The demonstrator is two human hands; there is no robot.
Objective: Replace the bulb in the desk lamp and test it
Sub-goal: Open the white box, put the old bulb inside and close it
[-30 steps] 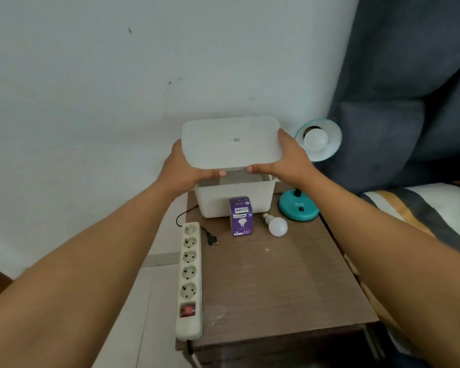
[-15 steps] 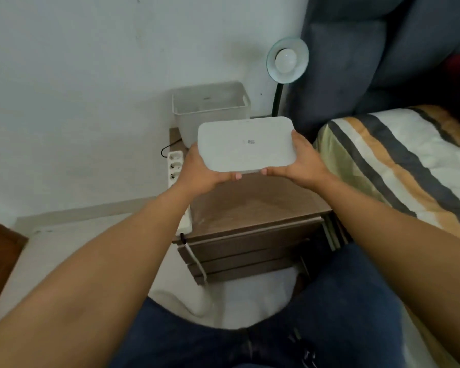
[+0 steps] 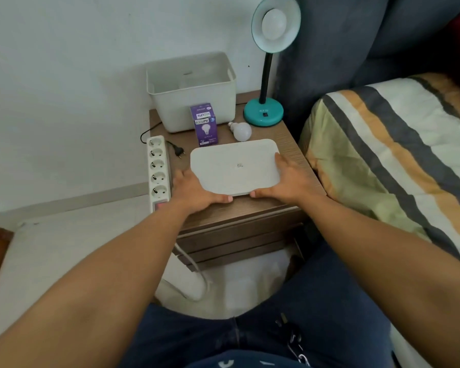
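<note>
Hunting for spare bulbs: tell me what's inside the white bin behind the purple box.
The white bin stands open, its lid held in both hands over the nightstand. Only bare inner walls show; the near wall hides its floor, so any contents can't be seen.

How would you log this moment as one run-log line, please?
both hands: left hand and right hand hold lid | bin: open | lamp: unplugged

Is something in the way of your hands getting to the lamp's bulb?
Yes: both hands, left and right, hold the flat white plastic lid. The round white bulb in the teal desk lamp's shade is otherwise unobstructed.
</note>
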